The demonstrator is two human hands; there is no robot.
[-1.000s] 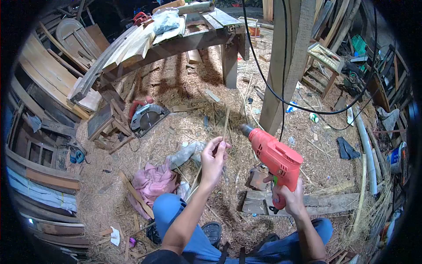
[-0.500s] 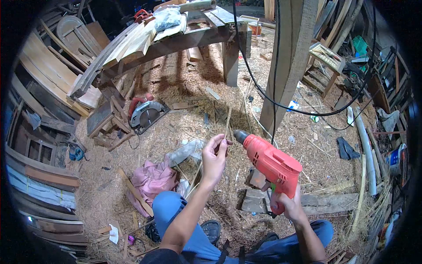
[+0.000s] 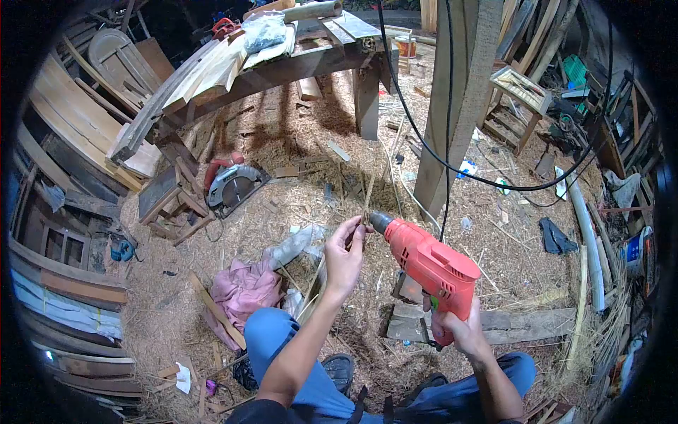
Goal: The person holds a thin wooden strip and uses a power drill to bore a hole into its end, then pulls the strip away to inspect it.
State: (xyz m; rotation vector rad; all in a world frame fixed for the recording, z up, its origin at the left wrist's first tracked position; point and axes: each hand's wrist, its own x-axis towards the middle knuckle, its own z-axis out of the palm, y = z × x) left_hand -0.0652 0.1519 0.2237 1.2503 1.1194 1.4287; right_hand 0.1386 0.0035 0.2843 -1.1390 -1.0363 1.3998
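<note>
My right hand [image 3: 460, 331] is wrapped round the handle of a red power drill [image 3: 439, 268], its dark chuck pointing up and left. My left hand [image 3: 343, 260] pinches a thin bamboo or wood strip [image 3: 369, 189] between thumb and fingertips. The strip stands nearly upright above the fingers. Right beside those fingertips is the drill's chuck; whether a bit touches the strip is too small to tell. A black cable [image 3: 447, 141] hangs in front of the wooden post, passing down behind the drill.
Wood shavings cover the ground. A circular saw [image 3: 236, 185] lies beside a small wooden stool [image 3: 164, 194]. A pink cloth [image 3: 247, 288] is by my left knee. A thick wooden post [image 3: 458, 106] rises ahead, and a workbench [image 3: 268, 83] carries boards. A plank [image 3: 505, 325] lies near my right knee.
The drill has shifted slightly left, bringing its chuck closer to the strip and my left fingertips. My left hand has stayed nearly in place, still pinching the strip.
</note>
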